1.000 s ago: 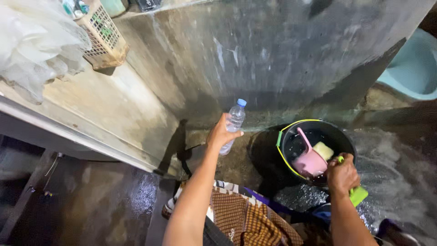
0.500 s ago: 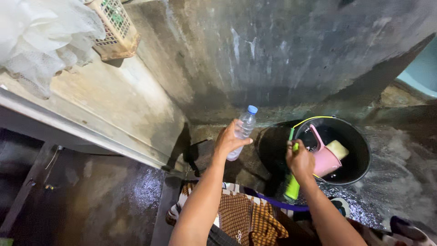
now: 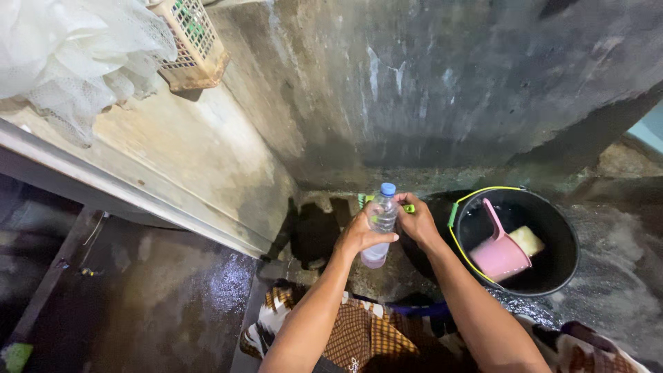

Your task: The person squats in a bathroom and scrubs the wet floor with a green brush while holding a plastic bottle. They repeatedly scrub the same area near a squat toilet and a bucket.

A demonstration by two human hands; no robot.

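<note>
Moved since half a second ago — right hand point(image 3: 416, 222) off black bucket point(image 3: 566, 266), now beside clear bottle point(image 3: 379, 228), fingers closed on green brush point(image 3: 407, 208). Left hand point(image 3: 362, 233) clamped round bottle, upright before wall. Better done holding bottle steady — keeping cap point(image 3: 388, 188) clear.

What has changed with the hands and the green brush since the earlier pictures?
The right hand left the rim of the black bucket and carried the green brush leftward, until it came up against the plastic bottle. The left hand brought the bottle slightly down and toward the bucket. Unchanged: the left hand grips the bottle, its blue cap on; the pink scoop and yellow sponge lie in the bucket.
</note>
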